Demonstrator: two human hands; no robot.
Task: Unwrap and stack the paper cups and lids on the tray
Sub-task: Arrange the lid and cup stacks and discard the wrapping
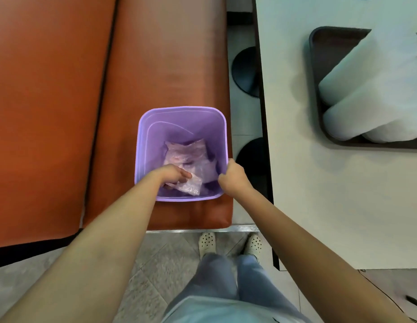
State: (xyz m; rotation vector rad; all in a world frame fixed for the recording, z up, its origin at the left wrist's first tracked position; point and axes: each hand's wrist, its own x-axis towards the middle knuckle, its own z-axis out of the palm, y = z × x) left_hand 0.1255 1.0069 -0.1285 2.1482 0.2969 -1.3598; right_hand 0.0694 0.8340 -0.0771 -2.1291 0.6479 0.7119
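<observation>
Standing at a purple bin (142, 145) set on an orange bench seat (156, 66), the person has both hands at it. Left hand (173, 176) is inside the bin, fingers closed on a piece of clear plastic wrap (191, 185); more crumpled wrap (186, 152) lies deeper in. Right hand (233, 178) is curled shut over the bin's near right rim. Right of the bin, on a white table (296, 159), a dark tray (316, 66) holds white cup stacks (370, 89) lying on their sides.
</observation>
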